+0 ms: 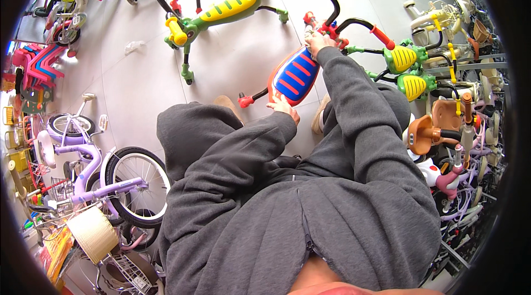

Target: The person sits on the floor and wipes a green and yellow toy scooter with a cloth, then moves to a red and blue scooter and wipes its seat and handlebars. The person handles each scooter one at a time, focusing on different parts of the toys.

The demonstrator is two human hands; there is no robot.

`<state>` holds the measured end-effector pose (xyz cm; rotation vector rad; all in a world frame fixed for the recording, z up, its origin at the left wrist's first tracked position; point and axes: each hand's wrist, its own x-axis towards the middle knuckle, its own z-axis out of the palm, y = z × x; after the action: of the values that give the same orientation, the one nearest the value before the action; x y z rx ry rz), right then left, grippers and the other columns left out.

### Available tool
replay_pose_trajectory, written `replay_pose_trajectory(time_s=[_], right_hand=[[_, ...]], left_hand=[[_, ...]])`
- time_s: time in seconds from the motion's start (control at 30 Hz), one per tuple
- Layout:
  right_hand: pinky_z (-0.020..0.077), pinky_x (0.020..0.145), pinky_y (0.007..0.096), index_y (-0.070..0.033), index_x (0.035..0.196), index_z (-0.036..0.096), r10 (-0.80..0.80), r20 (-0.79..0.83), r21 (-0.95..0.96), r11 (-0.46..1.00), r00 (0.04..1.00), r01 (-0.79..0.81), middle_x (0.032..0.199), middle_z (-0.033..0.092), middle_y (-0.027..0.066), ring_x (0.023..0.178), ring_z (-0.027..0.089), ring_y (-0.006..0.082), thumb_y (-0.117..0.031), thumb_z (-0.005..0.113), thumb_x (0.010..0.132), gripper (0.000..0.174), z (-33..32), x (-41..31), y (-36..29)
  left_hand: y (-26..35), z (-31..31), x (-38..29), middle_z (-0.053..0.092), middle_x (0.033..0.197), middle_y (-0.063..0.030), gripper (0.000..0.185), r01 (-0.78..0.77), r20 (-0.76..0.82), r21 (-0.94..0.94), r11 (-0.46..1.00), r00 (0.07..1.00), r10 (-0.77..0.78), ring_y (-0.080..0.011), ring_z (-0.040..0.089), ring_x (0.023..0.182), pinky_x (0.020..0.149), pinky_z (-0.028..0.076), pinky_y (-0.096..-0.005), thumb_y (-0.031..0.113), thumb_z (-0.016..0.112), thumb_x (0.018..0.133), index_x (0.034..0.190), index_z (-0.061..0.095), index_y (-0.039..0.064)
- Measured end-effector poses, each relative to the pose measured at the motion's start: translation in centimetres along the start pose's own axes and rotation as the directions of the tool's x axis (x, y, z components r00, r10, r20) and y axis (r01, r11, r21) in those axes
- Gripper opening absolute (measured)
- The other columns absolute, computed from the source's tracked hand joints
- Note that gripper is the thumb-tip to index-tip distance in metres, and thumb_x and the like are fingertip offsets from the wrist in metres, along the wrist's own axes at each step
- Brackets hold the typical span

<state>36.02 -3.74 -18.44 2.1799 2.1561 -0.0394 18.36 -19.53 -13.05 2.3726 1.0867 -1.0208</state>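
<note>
A children's ride-on scooter (295,75) stands between my knees, with a blue seat striped in red and a red rim. My left hand (286,111) holds the rear end of its seat, fingers lying over the rim. My right hand (321,44) grips the front of the scooter, where the seat meets the red steering head. Something pale, perhaps a cloth, shows by those fingers, too small to make out. Beyond my right hand rise black handlebars with red grips (381,37). A rear leg with a red foot (246,101) sticks out to the left.
A green and yellow ride-on scooter (228,6) stands ahead on the tiled floor (141,71). Two smaller green ones (412,87) are at my right. A purple children's bicycle (89,166) is at my left. A crumpled plastic piece (134,47) lies on the tiles.
</note>
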Motion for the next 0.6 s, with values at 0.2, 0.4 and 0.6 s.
replay_pose_trajectory(time_s=[0.2,0.4,0.6], right_hand=[[0.0504,0.076,0.0438,-0.012,0.089,0.069,-0.499,0.507,-0.019,0.809,0.703,0.588,0.093,0.066,0.0131,0.092,0.063,0.0286,-0.015,0.051,0.077,0.022,-0.6,-1.7,-8.7],[0.0508,0.077,0.0379,-0.011,0.089,0.069,-0.499,0.604,0.353,0.867,0.622,0.352,0.090,0.066,0.0140,0.087,0.063,0.0295,-0.018,0.070,0.061,0.029,-1.5,-2.7,-13.7],[0.0498,0.079,0.0428,-0.022,0.105,0.061,0.058,0.216,-0.034,0.998,0.975,-0.052,0.103,0.062,0.0104,0.094,0.060,0.0304,-0.024,0.056,0.082,0.023,-2.1,0.0,-2.3]], left_hand=[[1.0,0.1,1.3,0.021,0.146,-0.0168,0.042,-0.044,0.153,0.033,0.998,0.987,0.039,-0.0403,0.022,0.132,0.072,0.034,-0.0744,0.025,0.045,0.088,0.128,0.049,0.012],[0.7,0.0,1.8,0.020,0.148,-0.0089,0.043,-0.013,0.180,-0.019,1.000,0.984,0.016,-0.0380,0.020,0.133,0.073,0.034,-0.0746,0.027,0.046,0.088,0.129,0.048,0.017],[0.1,0.2,0.5,0.035,0.140,-0.0138,0.038,-0.107,0.082,0.070,0.992,0.991,0.101,-0.0392,0.017,0.134,0.074,0.034,-0.0729,0.024,0.045,0.089,0.124,0.053,0.010]])
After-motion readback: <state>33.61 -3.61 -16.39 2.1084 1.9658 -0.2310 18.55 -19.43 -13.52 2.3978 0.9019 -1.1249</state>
